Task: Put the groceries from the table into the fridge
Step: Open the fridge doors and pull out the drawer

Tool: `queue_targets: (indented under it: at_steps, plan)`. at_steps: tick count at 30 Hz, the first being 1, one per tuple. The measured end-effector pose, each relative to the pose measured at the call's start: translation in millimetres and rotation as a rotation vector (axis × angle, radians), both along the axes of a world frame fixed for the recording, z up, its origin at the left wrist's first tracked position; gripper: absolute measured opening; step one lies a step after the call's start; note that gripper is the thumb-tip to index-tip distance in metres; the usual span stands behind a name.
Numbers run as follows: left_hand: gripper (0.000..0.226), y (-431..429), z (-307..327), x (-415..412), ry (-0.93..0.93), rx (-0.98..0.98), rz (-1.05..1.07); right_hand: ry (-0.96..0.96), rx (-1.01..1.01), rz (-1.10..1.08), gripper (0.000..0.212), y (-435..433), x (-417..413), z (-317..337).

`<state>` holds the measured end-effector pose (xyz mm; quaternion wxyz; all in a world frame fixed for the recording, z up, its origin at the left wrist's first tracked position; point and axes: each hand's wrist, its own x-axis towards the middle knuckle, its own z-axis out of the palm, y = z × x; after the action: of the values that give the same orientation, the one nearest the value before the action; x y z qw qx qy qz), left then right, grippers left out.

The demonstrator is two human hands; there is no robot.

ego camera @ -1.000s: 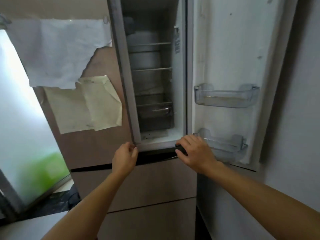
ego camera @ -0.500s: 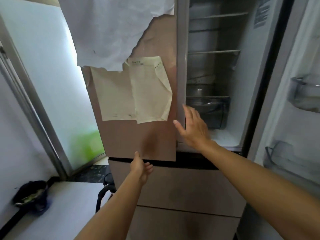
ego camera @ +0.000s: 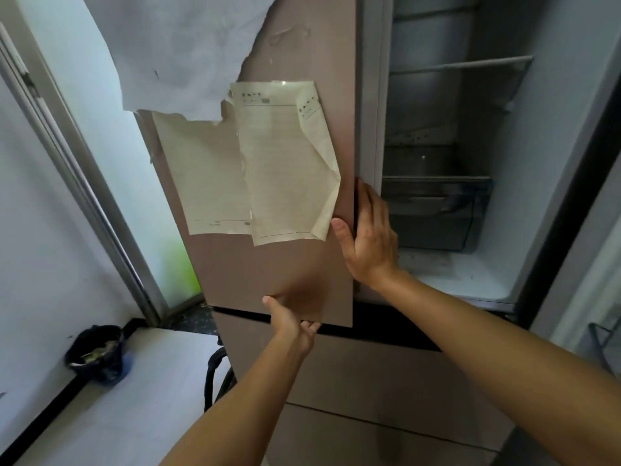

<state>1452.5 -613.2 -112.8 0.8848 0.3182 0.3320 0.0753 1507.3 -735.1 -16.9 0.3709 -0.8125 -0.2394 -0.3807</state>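
The fridge's left upper door (ego camera: 275, 280) is brown, with yellowed papers (ego camera: 268, 169) and a white sheet (ego camera: 181, 45) stuck on it. My left hand (ego camera: 290, 322) grips its bottom edge from below. My right hand (ego camera: 368, 237) holds its right edge, thumb on the front, fingers behind. The right half of the fridge stands open, showing bare wire shelves (ego camera: 460, 65) and a clear crisper drawer (ego camera: 437, 210). No groceries are in view.
Brown drawer fronts (ego camera: 386, 375) lie below the doors. The open right door (ego camera: 598, 297) shows at the right edge. At lower left, a white counter (ego camera: 134, 398) carries a dark bowl (ego camera: 97, 354). A frosted window (ego camera: 111, 163) stands beside the fridge.
My view swung left. My right hand left the lower drawer handle and took the left door's right edge. My left hand dropped to the door's bottom edge. The left door has swung outward slightly.
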Motion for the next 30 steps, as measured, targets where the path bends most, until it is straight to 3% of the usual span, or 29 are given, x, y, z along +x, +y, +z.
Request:
queue_targets:
  at_steps: [13,17,22,25,27,30]
  plan:
    - [0.065,38.7,-1.0,-81.5,-0.029,0.169,-0.183,-0.042,-0.086,-0.060,0.086,28.4,-104.2,-13.6]
    - [0.059,59.4,4.0,-125.4,-0.042,0.318,-0.260,-0.059,-0.139,-0.064,0.084,43.1,-152.9,-18.8]
    - [0.062,86.3,19.8,-175.3,-0.014,0.489,-0.234,-0.090,-0.114,0.092,0.069,33.8,-189.5,-21.1]
    - [0.056,112.5,25.5,-197.9,0.024,0.556,-0.173,0.023,-0.033,0.040,0.062,26.0,-187.4,-24.9]
    - [0.043,137.8,24.5,-210.0,0.060,0.647,-0.102,0.136,-0.084,-0.027,0.062,24.2,-179.3,-29.1]
    - [0.044,173.1,28.9,-225.6,0.061,0.919,0.046,0.214,-0.191,-0.068,0.050,34.9,-167.1,-38.1]
